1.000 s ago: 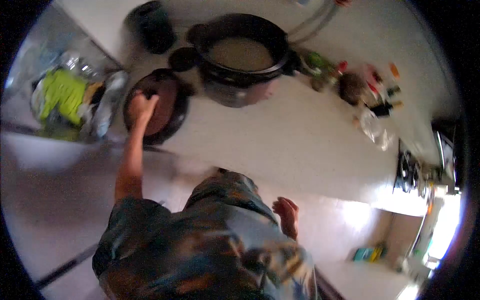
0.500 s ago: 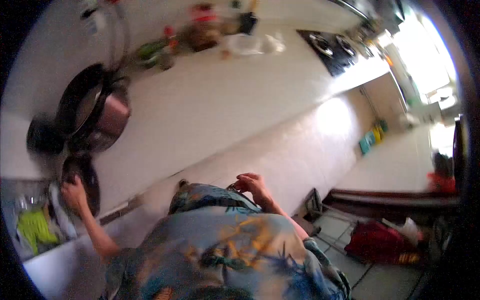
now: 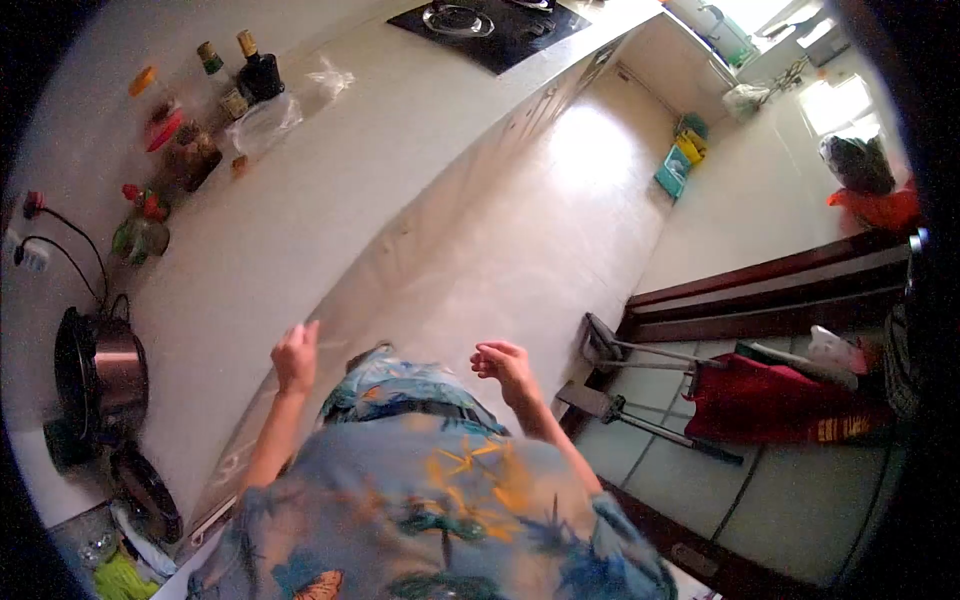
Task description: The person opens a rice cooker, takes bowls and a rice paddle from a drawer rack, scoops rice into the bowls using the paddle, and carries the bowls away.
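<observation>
My left hand [image 3: 295, 359] is in the air beside the counter's front edge, its fingers curled in with nothing seen in them. In front of my body on the other side, my right hand [image 3: 504, 366] is held with loosely bent fingers, somewhat apart, and holds nothing. Both hands are clear of any object. At the far left stands a metallic cooker [image 3: 121, 375] with a black rim. The dark round lid [image 3: 147, 490] lies beside it, near the counter's edge.
Along the wall on the counter [image 3: 300, 180] are bottles [image 3: 260, 77], jars [image 3: 192, 155] and a clear plastic bag [image 3: 266, 122]. A black stove [image 3: 490, 25] sits further along. Right of me are a dark-red cloth [image 3: 770, 400], a long-handled dustpan [image 3: 590, 400] and a teal basket [image 3: 673, 172].
The view has turned right along the counter. My left hand has come off the dark lid and moved in toward my body. My right hand stays raised near my front.
</observation>
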The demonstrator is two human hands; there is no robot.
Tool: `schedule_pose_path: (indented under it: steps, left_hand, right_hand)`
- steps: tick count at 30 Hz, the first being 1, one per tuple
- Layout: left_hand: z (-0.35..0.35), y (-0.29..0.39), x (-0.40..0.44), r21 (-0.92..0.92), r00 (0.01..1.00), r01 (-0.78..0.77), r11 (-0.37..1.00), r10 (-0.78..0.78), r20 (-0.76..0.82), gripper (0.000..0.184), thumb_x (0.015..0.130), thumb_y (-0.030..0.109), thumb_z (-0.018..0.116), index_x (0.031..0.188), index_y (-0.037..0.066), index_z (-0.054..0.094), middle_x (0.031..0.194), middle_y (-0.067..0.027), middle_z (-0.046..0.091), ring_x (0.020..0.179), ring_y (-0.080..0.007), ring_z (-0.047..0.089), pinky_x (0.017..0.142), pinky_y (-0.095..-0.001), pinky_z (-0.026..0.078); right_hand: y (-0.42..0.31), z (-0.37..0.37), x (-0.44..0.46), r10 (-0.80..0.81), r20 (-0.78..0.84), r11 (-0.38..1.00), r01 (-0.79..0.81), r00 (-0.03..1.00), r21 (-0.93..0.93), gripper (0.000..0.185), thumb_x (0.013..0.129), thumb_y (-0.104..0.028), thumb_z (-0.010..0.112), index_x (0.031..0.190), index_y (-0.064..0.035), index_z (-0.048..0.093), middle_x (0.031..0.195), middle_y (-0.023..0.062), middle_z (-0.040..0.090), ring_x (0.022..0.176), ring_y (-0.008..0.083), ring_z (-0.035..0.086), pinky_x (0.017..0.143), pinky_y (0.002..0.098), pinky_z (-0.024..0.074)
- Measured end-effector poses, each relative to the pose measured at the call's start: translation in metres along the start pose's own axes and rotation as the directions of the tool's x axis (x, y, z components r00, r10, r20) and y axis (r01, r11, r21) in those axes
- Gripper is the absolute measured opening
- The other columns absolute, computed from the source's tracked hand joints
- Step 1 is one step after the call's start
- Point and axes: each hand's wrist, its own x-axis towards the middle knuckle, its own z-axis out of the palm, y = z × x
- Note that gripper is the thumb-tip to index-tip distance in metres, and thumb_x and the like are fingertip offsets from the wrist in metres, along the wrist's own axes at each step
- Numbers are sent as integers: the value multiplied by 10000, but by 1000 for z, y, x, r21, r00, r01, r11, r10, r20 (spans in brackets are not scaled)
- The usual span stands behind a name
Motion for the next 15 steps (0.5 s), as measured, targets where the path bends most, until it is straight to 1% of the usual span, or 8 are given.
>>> schedule_pose_path:
  steps: [1, 2, 4, 8, 10, 11, 13, 15]
  left_hand:
    - [3, 11, 10, 38, 995, -38, 999, 34, 90, 271, 826, 209, 549, 638, 26, 483, 653, -160, 523, 612, -348, 525, 523, -424, 400]
    - [10, 21, 20, 49, 995, -30, 998, 26, 91, 271, 826, 209, 549, 638, 26, 483, 653, -160, 523, 612, -348, 525, 523, -424, 400]
    - [29, 36, 41, -61, 959, -258, 964, 264, 100, 301, 833, 211, 537, 611, 16, 482, 646, -166, 513, 592, -352, 515, 500, -424, 392]
    - [83, 101, 83, -183, 934, -291, 939, 321, 159, 275, 847, 211, 510, 653, 16, 502, 666, -167, 520, 614, -357, 518, 522, -430, 398]
    - [114, 136, 108, -308, 922, -314, 898, 366, 125, 243, 860, 199, 479, 704, 15, 510, 711, -178, 524, 650, -367, 522, 554, -441, 407]
    - [130, 162, 125, -351, 908, -279, 894, 365, 207, 174, 862, 166, 459, 781, 21, 514, 776, -182, 541, 713, -369, 535, 606, -445, 419]
    - [161, 207, 153, -434, 881, -244, 867, 385, 274, 150, 860, 155, 453, 819, 23, 513, 806, -179, 553, 744, -367, 540, 631, -440, 426]
    - [184, 247, 176, -498, 859, -185, 847, 386, 337, 135, 859, 144, 448, 856, 26, 513, 837, -176, 564, 775, -364, 546, 656, -435, 433]
  right_hand:
    - [-3, -6, 2, 26, -63, 998, -23, 998, 51, 261, 800, -159, 585, 957, 49, 561, 763, 130, 617, 635, 182, 600, 566, 268, 485]
    - [-6, -13, 5, 35, -54, 998, -32, 998, 53, 261, 800, -159, 585, 957, 49, 561, 763, 130, 617, 635, 182, 600, 566, 268, 485]
    - [-12, -25, 10, 14, -140, 987, 9, 990, 162, 248, 800, -134, 578, 960, 54, 553, 762, 129, 614, 632, 187, 599, 561, 264, 483]
    - [-38, -82, 37, -72, -274, 975, 125, 959, 184, 216, 819, -123, 554, 941, 54, 549, 762, 131, 611, 635, 188, 599, 555, 262, 477]
    - [-46, -117, 54, -60, -358, 976, 130, 932, 174, 194, 821, -119, 541, 935, 38, 553, 754, 119, 614, 629, 184, 597, 553, 262, 475]
    - [-53, -141, 61, -23, -418, 977, 109, 908, 183, 188, 814, -119, 544, 925, 32, 555, 753, 118, 614, 623, 182, 595, 552, 263, 476]
    - [-57, -188, 73, 64, -526, 977, 53, 848, 205, 179, 800, -119, 544, 905, 26, 558, 749, 121, 613, 605, 185, 592, 531, 269, 476]
    - [-21, -247, 80, 227, -606, 958, -62, 762, 280, 155, 784, -107, 533, 858, 28, 554, 721, 138, 607, 574, 205, 591, 471, 293, 474]
